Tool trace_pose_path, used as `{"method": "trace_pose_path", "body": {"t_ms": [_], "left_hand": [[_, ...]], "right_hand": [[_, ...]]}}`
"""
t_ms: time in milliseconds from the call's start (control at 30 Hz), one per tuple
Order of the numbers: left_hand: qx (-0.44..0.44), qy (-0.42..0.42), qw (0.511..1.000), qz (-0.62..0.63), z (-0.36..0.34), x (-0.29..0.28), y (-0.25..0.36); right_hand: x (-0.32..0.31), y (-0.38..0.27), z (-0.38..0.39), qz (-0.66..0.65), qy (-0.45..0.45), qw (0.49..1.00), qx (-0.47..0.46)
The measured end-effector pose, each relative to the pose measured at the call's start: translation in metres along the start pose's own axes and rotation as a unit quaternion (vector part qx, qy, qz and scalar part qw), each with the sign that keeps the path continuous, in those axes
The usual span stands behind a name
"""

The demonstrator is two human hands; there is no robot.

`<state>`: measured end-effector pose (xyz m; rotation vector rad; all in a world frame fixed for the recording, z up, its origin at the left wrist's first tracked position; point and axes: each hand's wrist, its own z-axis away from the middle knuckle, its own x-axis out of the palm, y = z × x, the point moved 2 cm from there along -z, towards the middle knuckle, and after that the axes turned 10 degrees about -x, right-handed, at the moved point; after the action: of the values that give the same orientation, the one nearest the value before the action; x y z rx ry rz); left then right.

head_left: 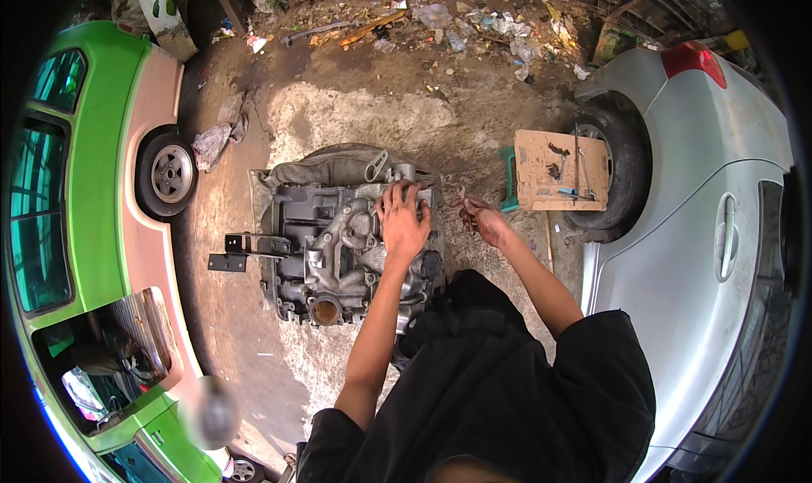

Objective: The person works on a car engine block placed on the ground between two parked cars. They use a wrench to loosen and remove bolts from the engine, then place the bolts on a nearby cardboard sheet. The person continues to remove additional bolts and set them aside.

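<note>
Closest of all is the black shirt of the person bent over the work, at about five o'clock from the engine. Reading left to right, and taking the engine as the middle of the dial, I see a green-and-pink vehicle at nine o'clock, its wheel nearer ten. A black bracket juts from the engine's nine o'clock side. That grey metal engine sits on the ground, with drab cloth edging out beneath it. On its two o'clock part lies the left hand, palm down, fingers loosely spread; whether anything is under them I cannot tell. At three o'clock, off the engine, the right hand has its fingers curled closed around a slim metal tool. Between two and three stands a green stool bearing a tan board, then a silver car at three.
</note>
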<state>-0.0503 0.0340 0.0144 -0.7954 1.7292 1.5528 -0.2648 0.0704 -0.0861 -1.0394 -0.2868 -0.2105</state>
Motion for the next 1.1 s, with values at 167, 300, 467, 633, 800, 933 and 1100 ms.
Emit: {"method": "trace_pose_path", "body": {"t_ms": [167, 300, 467, 633, 800, 933, 1100], "left_hand": [[0.005, 0.008, 1.000, -0.001, 0.001, 0.000, 0.000], [-0.003, -0.003, 1.000, 0.008, 0.000, 0.001, -0.001], [-0.001, 0.001, 1.000, 0.005, 0.000, 0.000, 0.000], [-0.002, 0.000, 1.000, 0.005, 0.000, 0.000, 0.000], [0.000, 0.020, 1.000, 0.001, 0.000, 0.001, 0.000], [-0.002, 0.016, 1.000, 0.003, 0.000, 0.001, -0.001], [0.002, 0.021, 1.000, 0.004, 0.000, 0.001, -0.001]], "right_hand": [[-0.017, 0.007, -0.024, 0.267, 0.006, 0.962, -0.058], [-0.024, -0.005, -0.034, 0.400, -0.010, 0.911, -0.103], [-0.017, -0.025, -0.033, 0.509, -0.023, 0.850, -0.133], [-0.007, -0.037, -0.036, 0.576, -0.042, 0.787, -0.217], [-0.001, -0.044, -0.044, 0.602, -0.068, 0.752, -0.260], [0.001, -0.050, -0.055, 0.659, -0.116, 0.716, -0.202], [0.006, -0.059, -0.055, 0.673, -0.130, 0.672, -0.280]]}}
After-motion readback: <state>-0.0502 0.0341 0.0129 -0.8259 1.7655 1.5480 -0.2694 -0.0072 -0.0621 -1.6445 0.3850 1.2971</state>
